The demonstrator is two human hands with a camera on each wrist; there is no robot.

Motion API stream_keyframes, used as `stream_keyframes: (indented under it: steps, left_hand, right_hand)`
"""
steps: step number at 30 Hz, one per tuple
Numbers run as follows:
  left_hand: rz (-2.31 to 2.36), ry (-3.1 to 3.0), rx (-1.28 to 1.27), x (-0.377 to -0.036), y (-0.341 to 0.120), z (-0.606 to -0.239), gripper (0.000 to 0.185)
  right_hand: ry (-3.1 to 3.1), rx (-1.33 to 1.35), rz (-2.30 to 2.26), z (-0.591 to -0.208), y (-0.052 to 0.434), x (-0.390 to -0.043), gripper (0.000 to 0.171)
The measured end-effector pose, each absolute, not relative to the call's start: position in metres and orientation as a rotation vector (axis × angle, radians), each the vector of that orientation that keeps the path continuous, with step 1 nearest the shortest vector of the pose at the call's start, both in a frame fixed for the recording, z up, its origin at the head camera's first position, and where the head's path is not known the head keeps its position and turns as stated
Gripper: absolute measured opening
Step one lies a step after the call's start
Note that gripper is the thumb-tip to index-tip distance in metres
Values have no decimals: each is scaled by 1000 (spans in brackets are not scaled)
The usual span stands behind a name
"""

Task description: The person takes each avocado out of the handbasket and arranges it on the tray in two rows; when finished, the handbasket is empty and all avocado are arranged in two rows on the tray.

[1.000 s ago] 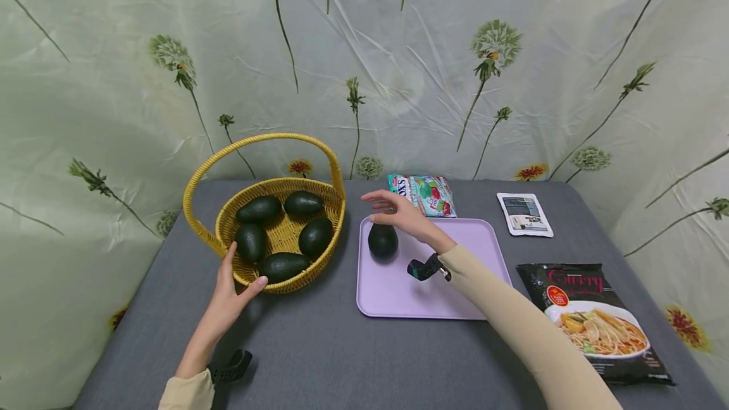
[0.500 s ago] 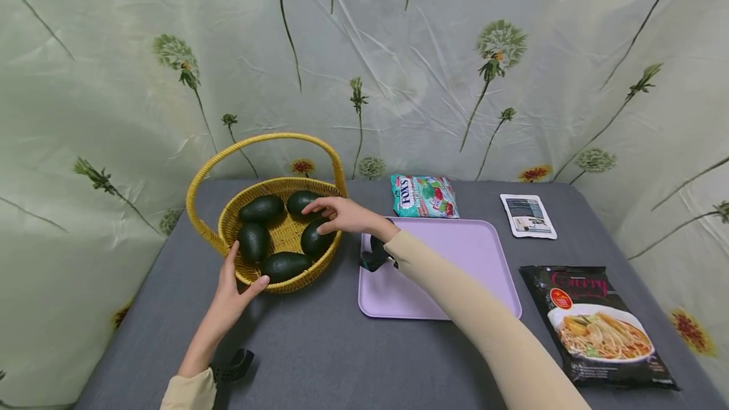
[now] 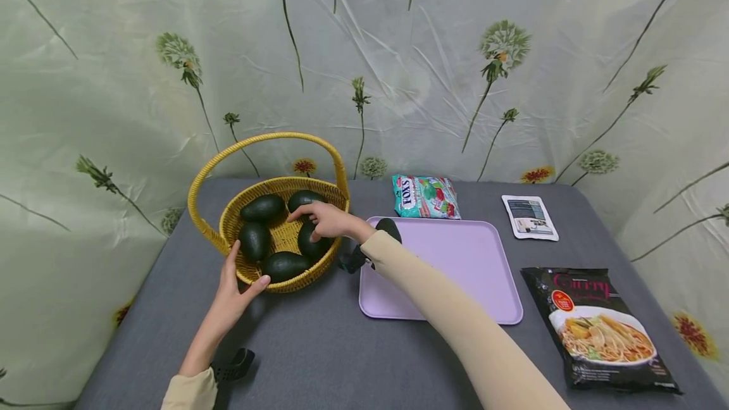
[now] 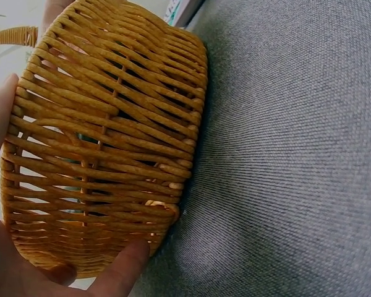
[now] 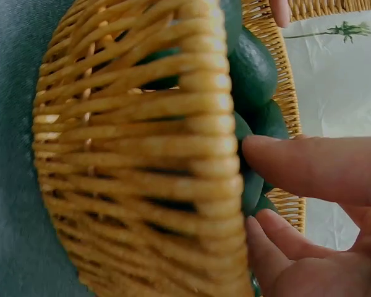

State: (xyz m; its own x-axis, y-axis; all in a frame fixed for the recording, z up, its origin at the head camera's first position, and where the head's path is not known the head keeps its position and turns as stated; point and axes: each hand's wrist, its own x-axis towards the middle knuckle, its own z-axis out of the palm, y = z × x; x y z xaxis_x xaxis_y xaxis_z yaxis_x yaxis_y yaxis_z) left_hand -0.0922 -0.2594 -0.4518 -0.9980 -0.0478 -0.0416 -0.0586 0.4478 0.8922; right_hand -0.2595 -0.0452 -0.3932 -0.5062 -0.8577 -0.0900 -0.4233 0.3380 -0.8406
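In the head view, a yellow wicker basket (image 3: 296, 280) holds several dark green avocados (image 3: 255, 240). Its front-left rim is held by my left hand (image 3: 226, 299), with thumb and fingers spread along it; the left wrist view shows fingers against the woven wall (image 4: 111, 161). My right hand (image 3: 330, 220) reaches over the right rim, just above the right-hand avocado (image 3: 310, 244). In the right wrist view, thumb and fingers stand apart about an avocado (image 5: 252, 185); whether they touch it is hard to tell. Another avocado (image 3: 390, 228) lies on the lilac tray (image 3: 455, 271), partly behind my right wrist.
Behind the tray lies a bag of Fox's candy (image 3: 426, 197). A white flat packet (image 3: 529, 217) is at the back right, and a black curry noodle pack (image 3: 600, 328) lies at the right. The basket's tall handle (image 3: 273, 136) arches over it. A floral curtain hangs behind.
My right hand has moved left from above the tray's avocado to the inside of the basket, over its right-hand avocado. My left hand has stayed on the rim.
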Motion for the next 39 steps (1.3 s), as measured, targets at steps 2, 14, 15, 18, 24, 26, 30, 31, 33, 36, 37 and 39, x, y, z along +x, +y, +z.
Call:
stream_keyframes:
  steps: [2, 14, 15, 18, 24, 26, 30, 31, 33, 36, 37, 39]
  left_hand:
    - [1637, 2667, -101, -92, -259, -452, 93]
    - [1650, 2677, -82, -91, -259, -452, 93]
    - [1652, 2681, -80, -91, -259, -452, 92]
    - [1654, 2682, -80, -92, -259, -452, 92]
    - [1659, 2689, -81, -92, -260, -454, 92]
    - [1661, 2693, -79, -92, -260, -454, 92]
    - [1655, 2706, -81, -92, -259, -454, 92]
    - [1652, 2708, -83, -92, -259, -454, 93]
    - [1645, 2711, -85, -92, -259, -454, 93]
    - [1643, 2709, -84, -92, -259, -454, 93]
    - [1644, 2708, -82, -92, -259, -454, 93]
    - [1644, 2707, -79, -92, -259, -454, 93]
  right_hand:
    - [2092, -1089, -1055, -395, -47, -259, 56]
    - [2141, -1028, -929, -397, -58, -253, 43]
    - [2146, -1023, -915, -397, -59, -253, 42]
    - [2158, -1008, -894, -397, -59, -253, 40]
    - [2190, -999, -956, -394, -56, -253, 38]
    - [2197, -1001, -999, -392, -53, -254, 39]
    - [2173, -1020, -1099, -384, -42, -256, 41]
    - [2164, -1028, -1124, -382, -39, -257, 41]
    - [2145, -1041, -1169, -378, -31, -258, 40]
    - [2105, -1044, -1252, -373, -19, -260, 40]
    - [2089, -1046, -1277, -371, -14, -260, 40]
    - [2066, -1048, -1327, -369, -4, -260, 40]
